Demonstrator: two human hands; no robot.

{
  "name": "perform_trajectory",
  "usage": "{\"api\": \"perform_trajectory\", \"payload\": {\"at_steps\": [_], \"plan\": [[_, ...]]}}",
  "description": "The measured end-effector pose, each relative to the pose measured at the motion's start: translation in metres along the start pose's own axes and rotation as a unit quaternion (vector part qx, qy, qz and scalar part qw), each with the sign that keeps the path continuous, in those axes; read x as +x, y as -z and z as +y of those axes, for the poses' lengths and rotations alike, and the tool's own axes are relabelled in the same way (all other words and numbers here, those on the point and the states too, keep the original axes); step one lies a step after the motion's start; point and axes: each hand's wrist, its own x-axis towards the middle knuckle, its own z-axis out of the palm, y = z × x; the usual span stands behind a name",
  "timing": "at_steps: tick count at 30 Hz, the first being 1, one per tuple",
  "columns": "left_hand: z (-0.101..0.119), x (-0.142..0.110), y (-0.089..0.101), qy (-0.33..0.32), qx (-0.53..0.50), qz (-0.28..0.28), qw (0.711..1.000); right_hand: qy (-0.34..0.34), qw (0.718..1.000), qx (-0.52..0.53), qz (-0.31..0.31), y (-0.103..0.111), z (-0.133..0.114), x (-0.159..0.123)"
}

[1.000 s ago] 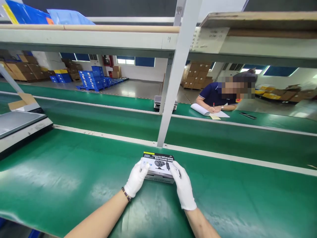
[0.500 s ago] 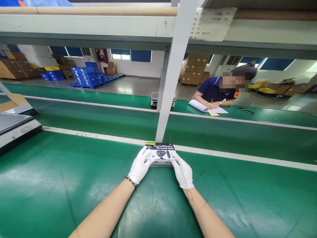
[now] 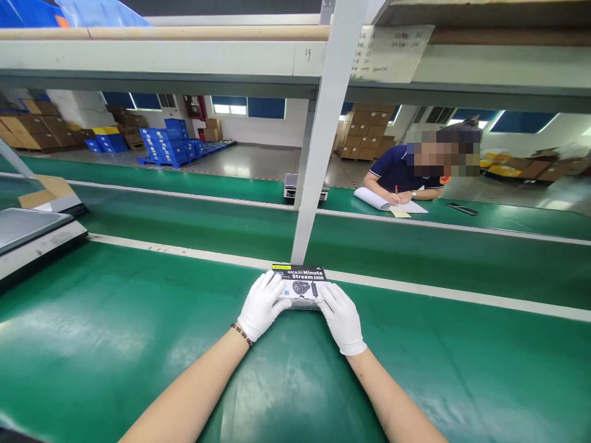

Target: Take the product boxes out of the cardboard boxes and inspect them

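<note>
A small black and white product box (image 3: pixel 302 285), printed "ORCA Minute Stream 1000", lies on the green work surface (image 3: pixel 184 295) at the foot of a white post. My left hand (image 3: pixel 264 303), in a white glove with a beaded bracelet at the wrist, grips the box's left end. From the other side my right hand (image 3: pixel 340 315), also white-gloved, closes on the right end. Fingers of both hands rest on the top and the near edge. The thumbs partly cover the printed front side.
The white post (image 3: pixel 318 147) rises just behind the box to a shelf beam (image 3: pixel 184 58). At left stands a scale (image 3: pixel 37 237) beside an open carton (image 3: pixel 50 195). Across the bench a person (image 3: pixel 392 166) writes on paper (image 3: pixel 409 205); a smaller scale (image 3: pixel 290 181) sits nearby.
Both hands have shifted slightly over the box, with the fingers lying further onto its top. The box stays in about the same place. The view has tilted a little.
</note>
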Motion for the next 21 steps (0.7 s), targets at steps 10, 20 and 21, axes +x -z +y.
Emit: {"api": "perform_trajectory", "payload": {"at_steps": [10, 20, 21], "plan": [[0.002, 0.002, -0.001, -0.018, -0.044, -0.063, 0.997, 0.132, 0.986, -0.097, 0.010, -0.001, 0.009, 0.003], [0.012, 0.004, -0.031, 0.338, -0.438, 0.007, 0.833, 0.141, 0.989, -0.031, 0.018, -0.030, -0.031, 0.000], [0.011, 0.003, -0.032, 0.336, -0.470, 0.012, 0.816, 0.132, 0.991, -0.026, 0.025, -0.033, -0.031, 0.001]]}}
